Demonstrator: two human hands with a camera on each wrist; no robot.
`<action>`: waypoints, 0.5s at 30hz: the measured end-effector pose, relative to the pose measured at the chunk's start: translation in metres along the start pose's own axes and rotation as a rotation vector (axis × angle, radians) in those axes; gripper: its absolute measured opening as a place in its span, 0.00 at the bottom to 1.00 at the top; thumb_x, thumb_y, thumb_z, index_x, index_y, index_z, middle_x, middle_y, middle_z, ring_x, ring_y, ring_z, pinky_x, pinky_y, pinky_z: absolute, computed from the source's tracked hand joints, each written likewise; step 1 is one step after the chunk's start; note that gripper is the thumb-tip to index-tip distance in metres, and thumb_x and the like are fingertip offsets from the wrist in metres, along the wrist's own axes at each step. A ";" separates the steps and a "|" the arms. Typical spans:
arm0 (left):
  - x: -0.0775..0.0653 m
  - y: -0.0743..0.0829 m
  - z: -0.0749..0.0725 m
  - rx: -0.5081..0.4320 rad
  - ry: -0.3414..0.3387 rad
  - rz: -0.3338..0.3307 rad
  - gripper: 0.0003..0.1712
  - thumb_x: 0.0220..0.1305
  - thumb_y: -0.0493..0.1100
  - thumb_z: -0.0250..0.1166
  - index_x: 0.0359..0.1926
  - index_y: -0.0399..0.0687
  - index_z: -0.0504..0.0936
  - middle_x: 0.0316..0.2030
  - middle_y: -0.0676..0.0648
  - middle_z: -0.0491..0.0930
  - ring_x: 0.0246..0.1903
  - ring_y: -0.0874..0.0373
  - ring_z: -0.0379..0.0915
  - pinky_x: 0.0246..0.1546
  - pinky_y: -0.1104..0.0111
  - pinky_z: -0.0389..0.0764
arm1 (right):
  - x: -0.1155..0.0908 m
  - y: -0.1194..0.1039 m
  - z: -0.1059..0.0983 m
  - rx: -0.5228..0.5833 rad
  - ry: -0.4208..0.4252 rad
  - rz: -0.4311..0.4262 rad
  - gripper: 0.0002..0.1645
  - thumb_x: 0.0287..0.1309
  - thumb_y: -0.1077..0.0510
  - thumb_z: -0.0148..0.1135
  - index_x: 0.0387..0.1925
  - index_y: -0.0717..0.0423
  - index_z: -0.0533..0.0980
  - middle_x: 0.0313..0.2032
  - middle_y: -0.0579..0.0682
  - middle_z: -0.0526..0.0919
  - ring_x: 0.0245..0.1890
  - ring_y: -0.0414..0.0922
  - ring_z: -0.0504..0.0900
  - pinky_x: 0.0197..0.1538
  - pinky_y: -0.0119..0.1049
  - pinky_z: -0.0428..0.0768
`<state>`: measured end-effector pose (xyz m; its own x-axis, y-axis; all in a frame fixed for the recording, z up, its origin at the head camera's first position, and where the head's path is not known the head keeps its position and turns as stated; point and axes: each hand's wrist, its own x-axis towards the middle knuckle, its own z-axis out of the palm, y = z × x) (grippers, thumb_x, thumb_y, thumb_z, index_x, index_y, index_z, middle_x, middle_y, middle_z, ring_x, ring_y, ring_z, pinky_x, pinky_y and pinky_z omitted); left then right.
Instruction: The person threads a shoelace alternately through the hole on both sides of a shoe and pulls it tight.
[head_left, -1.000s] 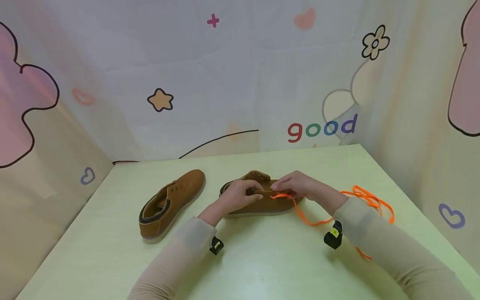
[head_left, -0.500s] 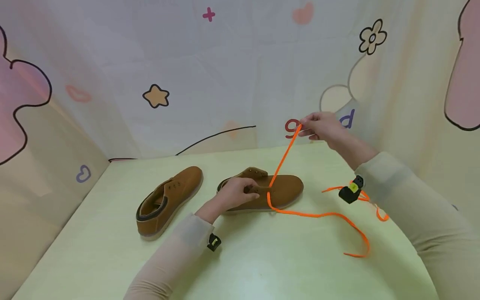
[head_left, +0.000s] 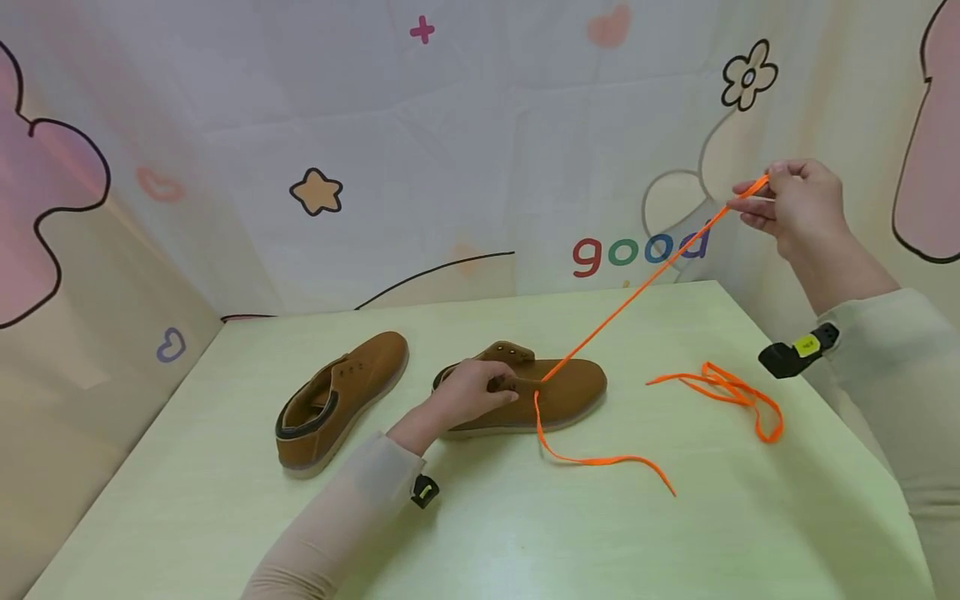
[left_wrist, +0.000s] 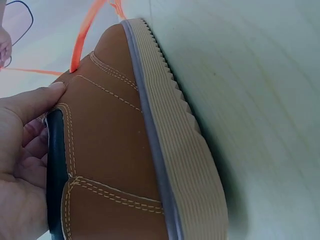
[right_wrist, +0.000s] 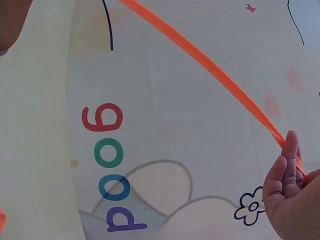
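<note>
A brown shoe (head_left: 577, 392) lies on the bench (head_left: 510, 533), its near flap gripped by the left hand (head_left: 472, 387). An orange lace (right_wrist: 210, 66) is pinched aloft by the right hand (head_left: 808, 204). Apparently the lace is being drawn through an eyelet; steady tension seems called for. No container is seen.

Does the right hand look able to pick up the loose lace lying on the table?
Probably yes: nothing covers the loose lace, and the way down to it looks free. The right hand would likely have to release the other lace, which it holds stretched from the shoe.
</note>
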<state>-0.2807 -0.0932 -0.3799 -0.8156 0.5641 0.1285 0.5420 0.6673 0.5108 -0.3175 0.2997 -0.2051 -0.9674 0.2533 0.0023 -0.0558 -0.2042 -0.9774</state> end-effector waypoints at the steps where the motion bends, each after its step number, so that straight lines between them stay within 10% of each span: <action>1: 0.000 0.000 -0.001 0.002 -0.004 0.003 0.08 0.69 0.42 0.68 0.45 0.43 0.85 0.33 0.48 0.83 0.28 0.63 0.67 0.33 0.74 0.69 | -0.002 0.001 -0.003 -0.004 0.003 -0.014 0.06 0.76 0.49 0.49 0.46 0.44 0.66 0.22 0.40 0.86 0.21 0.37 0.87 0.28 0.27 0.84; 15: 0.022 0.003 -0.051 0.161 0.005 -0.030 0.18 0.74 0.41 0.61 0.59 0.39 0.83 0.55 0.41 0.86 0.54 0.48 0.82 0.57 0.57 0.82 | -0.058 0.089 0.026 -0.572 -0.549 -0.019 0.30 0.80 0.60 0.44 0.74 0.74 0.57 0.34 0.34 0.81 0.34 0.30 0.85 0.48 0.24 0.85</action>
<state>-0.3071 -0.1041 -0.3319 -0.8328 0.5404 0.1200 0.5423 0.7533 0.3721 -0.2731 0.2421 -0.2868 -0.9593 -0.2816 -0.0210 -0.0825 0.3505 -0.9329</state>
